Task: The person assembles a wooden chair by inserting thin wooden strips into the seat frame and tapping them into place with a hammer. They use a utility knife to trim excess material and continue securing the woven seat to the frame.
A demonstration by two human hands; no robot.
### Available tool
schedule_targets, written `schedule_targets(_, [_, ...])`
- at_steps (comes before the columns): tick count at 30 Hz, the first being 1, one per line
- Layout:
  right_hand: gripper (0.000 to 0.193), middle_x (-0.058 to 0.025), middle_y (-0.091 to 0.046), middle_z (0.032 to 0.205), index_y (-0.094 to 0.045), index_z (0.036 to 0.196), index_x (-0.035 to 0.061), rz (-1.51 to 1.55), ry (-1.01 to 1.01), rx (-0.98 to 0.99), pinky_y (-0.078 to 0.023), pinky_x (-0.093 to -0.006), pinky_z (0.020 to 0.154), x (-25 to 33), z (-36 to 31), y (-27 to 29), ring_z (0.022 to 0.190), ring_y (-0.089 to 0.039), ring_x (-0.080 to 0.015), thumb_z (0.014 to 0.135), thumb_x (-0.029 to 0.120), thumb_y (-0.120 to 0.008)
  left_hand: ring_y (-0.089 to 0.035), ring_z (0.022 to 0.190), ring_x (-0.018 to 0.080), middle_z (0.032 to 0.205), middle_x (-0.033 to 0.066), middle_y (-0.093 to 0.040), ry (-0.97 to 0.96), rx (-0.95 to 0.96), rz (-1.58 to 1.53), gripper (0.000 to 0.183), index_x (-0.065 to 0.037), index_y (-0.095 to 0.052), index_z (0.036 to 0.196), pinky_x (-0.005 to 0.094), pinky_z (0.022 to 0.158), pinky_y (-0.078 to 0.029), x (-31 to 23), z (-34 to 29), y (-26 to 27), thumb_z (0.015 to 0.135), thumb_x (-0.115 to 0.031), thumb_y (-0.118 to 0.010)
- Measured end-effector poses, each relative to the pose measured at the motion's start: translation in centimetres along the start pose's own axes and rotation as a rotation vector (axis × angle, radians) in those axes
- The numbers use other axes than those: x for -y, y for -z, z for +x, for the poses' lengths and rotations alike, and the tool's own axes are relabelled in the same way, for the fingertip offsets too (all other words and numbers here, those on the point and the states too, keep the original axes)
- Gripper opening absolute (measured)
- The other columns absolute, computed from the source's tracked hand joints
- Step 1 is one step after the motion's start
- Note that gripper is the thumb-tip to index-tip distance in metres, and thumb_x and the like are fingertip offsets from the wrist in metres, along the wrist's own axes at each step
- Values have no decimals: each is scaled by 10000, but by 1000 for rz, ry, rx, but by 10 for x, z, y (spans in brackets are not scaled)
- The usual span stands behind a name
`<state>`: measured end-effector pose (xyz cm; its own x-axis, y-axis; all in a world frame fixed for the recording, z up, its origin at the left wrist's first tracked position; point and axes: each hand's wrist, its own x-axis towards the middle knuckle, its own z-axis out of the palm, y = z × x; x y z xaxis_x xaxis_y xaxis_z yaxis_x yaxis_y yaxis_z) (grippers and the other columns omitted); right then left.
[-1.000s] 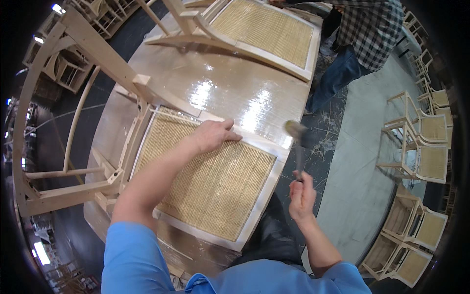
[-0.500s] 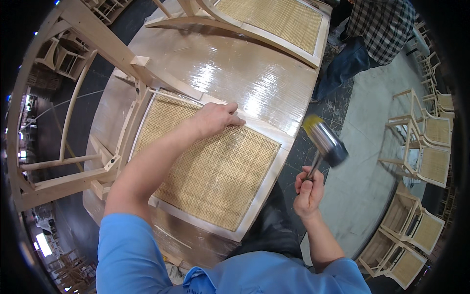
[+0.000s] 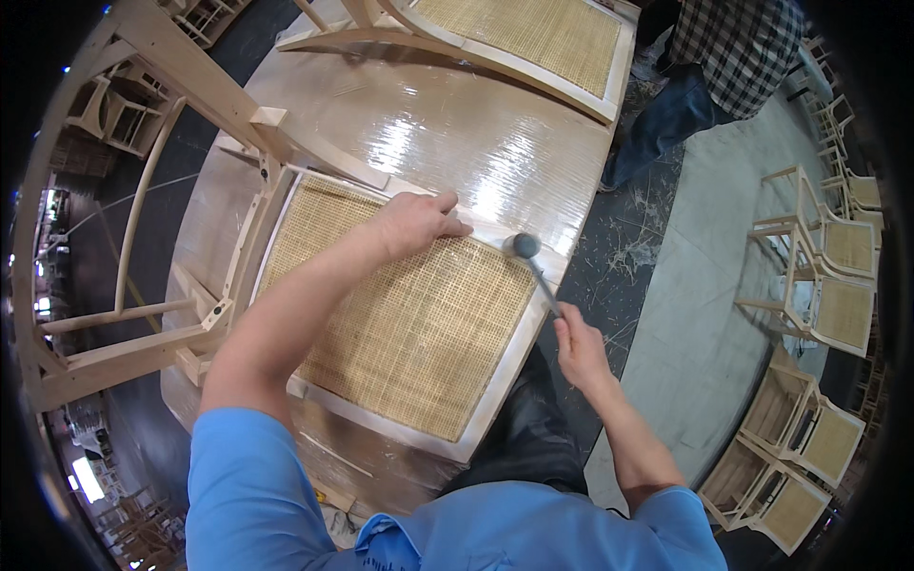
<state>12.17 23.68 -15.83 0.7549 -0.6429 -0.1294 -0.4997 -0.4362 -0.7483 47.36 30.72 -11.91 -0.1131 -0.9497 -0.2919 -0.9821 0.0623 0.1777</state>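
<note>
A woven cane panel (image 3: 409,324) sits in the pale wooden frame of a chair (image 3: 217,314) lying on the table. My left hand (image 3: 419,225) rests at the panel's far edge, its fingers bent and close together on the rail. Whatever they may pinch there is hidden. In my right hand (image 3: 581,347) is the thin handle of a mallet (image 3: 522,246). The mallet's dark, round head is over the far rail near the right corner, a short way right of my left fingers. Whether it touches the wood I cannot tell.
The rounded table (image 3: 447,133) is covered in shiny clear film. Another cane-panelled chair part (image 3: 524,43) lies across its far side. Beyond the right edge stands a person in a checked shirt (image 3: 738,57). Several cane chairs (image 3: 843,314) line the floor at right.
My right hand has brought the mallet left and down, from beyond the table's right edge to the frame's far rail. My left hand stays nearly in place.
</note>
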Motion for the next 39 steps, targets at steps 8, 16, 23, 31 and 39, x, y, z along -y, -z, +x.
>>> schedule_targets(8, [334, -75, -573, 763, -551, 1283, 4, 529, 90, -349, -475, -304, 619, 29, -28, 30, 662, -575, -128, 1049, 239, -511, -674, 875, 251, 1085, 75, -569, 65, 23, 10, 493, -327, -669, 1305, 394, 790, -560, 1, -14, 0, 918, -44, -556])
schedule_targets(16, [293, -192, -656, 884, -566, 1300, 35, 141, -113, -78, -508, -381, 700, 12, -17, 25, 775, -675, -361, 1040, 158, -508, -673, 899, 241, 1084, 63, -574, 87, 39, 31, 501, -332, -668, 1308, 389, 790, -561, -3, -6, 2, 912, -41, -567])
schedule_targets(23, [288, -183, -661, 859, -562, 1290, 49, 119, 166, -261, -528, -424, 697, -8, -32, 7, 754, -664, -395, 1036, 173, -512, -666, 919, 232, 1074, 62, -578, 73, 14, 2, 495, -336, -685, 1284, 375, 796, -550, -8, -3, 1, 906, -37, -572])
schedule_targets(31, [269, -260, -675, 944, -519, 1296, 107, -12, -72, 19, -501, -550, 746, -16, -14, -1, 914, -641, -489, 1043, 190, -481, -649, 926, 233, 1062, 73, -559, 16, -1, 165, 510, -415, -606, 1371, 371, 827, -530, 2, -18, 9, 970, -116, -506])
schedule_targets(39, [260, -250, -666, 908, -530, 1281, 90, 41, -118, 45, -518, -491, 732, -13, -15, 4, 852, -661, -458, 1050, 206, -496, -600, 982, 231, 1036, 64, -521, 73, -78, 204, 558, -492, -544, 1410, 343, 910, -498, 36, -70, 21, 990, -135, -458])
